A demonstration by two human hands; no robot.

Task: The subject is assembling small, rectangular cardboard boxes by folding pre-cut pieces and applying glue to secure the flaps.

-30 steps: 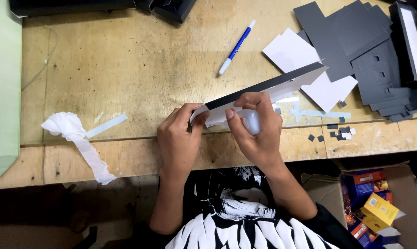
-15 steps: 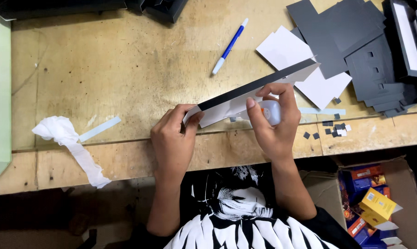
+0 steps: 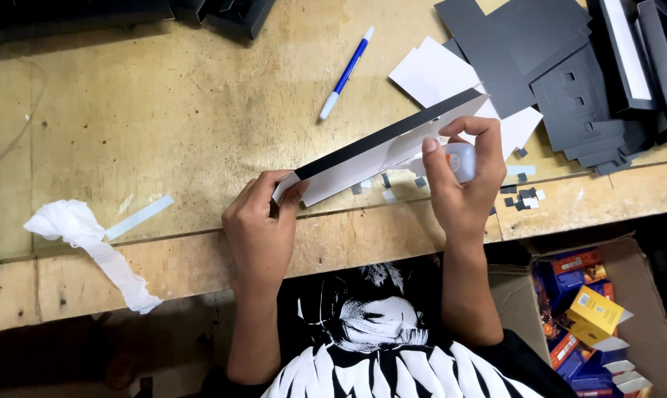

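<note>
1. Holding the long folded card piece, black outside and white inside (image 3: 381, 151), at its lower-left end, the left hand (image 3: 263, 228) had its fingers pinched on it just above the worn wooden table (image 3: 164, 110), mid-frame.
2. At the card's upper-right end, the right hand (image 3: 462, 184) had its fingers wrapped round a small white glue bottle (image 3: 462, 161), tip against the white inner face.
3. Gluing seemed the step in hand; next called for a steady, even run along that edge.

Left hand (image 3: 263, 225) pinching — right hand (image 3: 462, 188) curled, gripping.
</note>
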